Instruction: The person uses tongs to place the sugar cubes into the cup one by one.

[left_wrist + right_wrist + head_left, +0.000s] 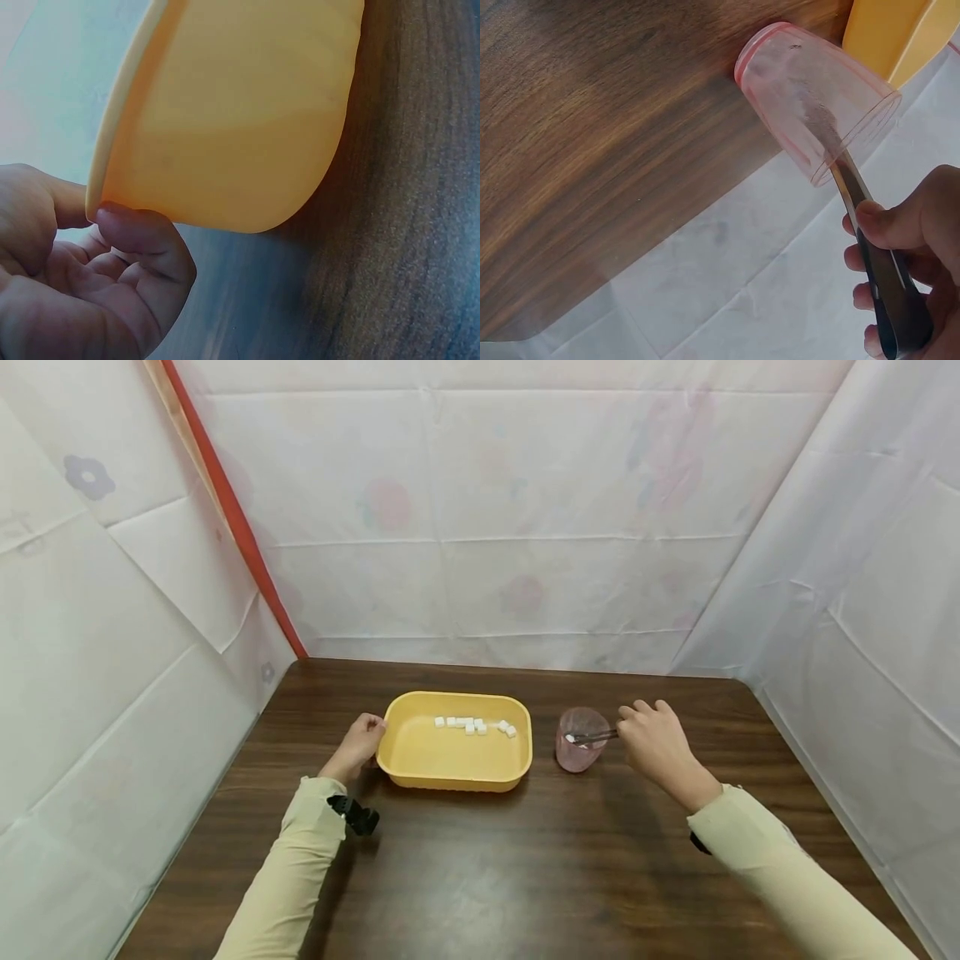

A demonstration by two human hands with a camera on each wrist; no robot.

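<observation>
Tongs aslant lengthwise; tips leftward inside pink cup

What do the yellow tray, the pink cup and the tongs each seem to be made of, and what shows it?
Yellow tray: probably plastic, smooth; its even colour and rounded corners look moulded.
Tongs: likely metal, fairly polished, judging by bright glints along the edges.
Pink cup: see-through, glossy plastic or perhaps glass; the tongs show through its wall.

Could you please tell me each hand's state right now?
Left hand: pinching the yellow tray by its edge.
Right hand: holding tongs dipped into the pink cup.
</observation>
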